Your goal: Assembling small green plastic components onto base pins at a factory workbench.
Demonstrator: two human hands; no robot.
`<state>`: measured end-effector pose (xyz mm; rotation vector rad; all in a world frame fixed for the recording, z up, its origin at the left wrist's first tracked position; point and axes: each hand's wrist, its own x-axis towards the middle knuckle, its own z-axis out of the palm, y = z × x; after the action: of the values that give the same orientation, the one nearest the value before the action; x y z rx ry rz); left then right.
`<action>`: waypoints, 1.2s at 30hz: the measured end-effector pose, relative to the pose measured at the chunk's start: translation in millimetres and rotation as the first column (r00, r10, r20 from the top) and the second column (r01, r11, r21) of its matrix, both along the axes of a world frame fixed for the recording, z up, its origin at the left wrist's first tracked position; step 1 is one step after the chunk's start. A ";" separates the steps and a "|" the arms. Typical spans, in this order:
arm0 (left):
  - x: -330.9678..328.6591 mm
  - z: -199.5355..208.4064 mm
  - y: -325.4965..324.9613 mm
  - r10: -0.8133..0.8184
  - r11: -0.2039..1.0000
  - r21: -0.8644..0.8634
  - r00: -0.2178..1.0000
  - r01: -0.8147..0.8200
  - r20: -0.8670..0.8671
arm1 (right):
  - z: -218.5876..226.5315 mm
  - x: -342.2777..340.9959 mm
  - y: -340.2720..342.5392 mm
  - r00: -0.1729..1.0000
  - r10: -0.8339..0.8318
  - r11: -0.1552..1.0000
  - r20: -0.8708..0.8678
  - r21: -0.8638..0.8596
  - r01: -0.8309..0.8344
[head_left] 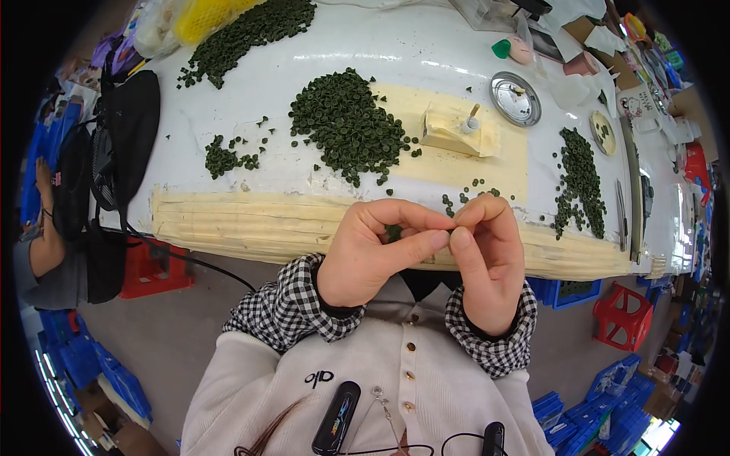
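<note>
My left hand (pixel 380 249) and my right hand (pixel 490 262) meet fingertip to fingertip over the table's front edge. Both are closed in a pinch on a small dark green piece, mostly covered by the fingers. Another bit of dark green (pixel 393 231) shows behind my left index finger; whether I hold it I cannot tell. Just beyond the hands lie several loose small green round pieces (pixel 447 201). A large heap of these pieces (pixel 346 121), cupped or cone-shaped, covers the table's middle.
More green heaps lie at far left (pixel 247 38), left (pixel 222 157) and right (pixel 578 182). A cream block (pixel 456 133) holds a small upright pot with a stick. Beyond are a round metal lid (pixel 515 99) and a small dish (pixel 602 133). At left, a person's arm (pixel 47 228) and black bag (pixel 131 137).
</note>
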<state>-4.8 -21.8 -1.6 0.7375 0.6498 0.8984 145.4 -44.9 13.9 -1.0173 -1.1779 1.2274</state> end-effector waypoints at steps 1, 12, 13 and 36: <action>-0.4 1.4 0.5 -0.005 1.000 -0.016 1.000 0.005 0.013 | -1.6 0.9 0.5 0.997 -0.027 0.997 0.072 0.072 0.022; -2.9 3.5 5.5 -0.024 0.989 -0.140 0.992 0.041 0.122 | -1.1 3.7 2.2 0.882 -0.264 0.919 0.391 0.380 0.106; -3.4 3.4 5.3 -0.039 0.989 -0.137 0.993 0.055 0.112 | -1.1 3.5 2.2 0.881 -0.266 0.918 0.391 0.382 0.108; 2.2 -0.4 -1.5 0.031 0.998 0.065 0.997 -0.026 -0.072 | 0.9 6.8 -1.4 0.987 -0.080 0.996 0.140 0.050 0.074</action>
<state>-2.7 -23.3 -2.0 0.8234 0.7000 0.9251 152.2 -46.3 14.8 -1.1214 -1.2579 1.0780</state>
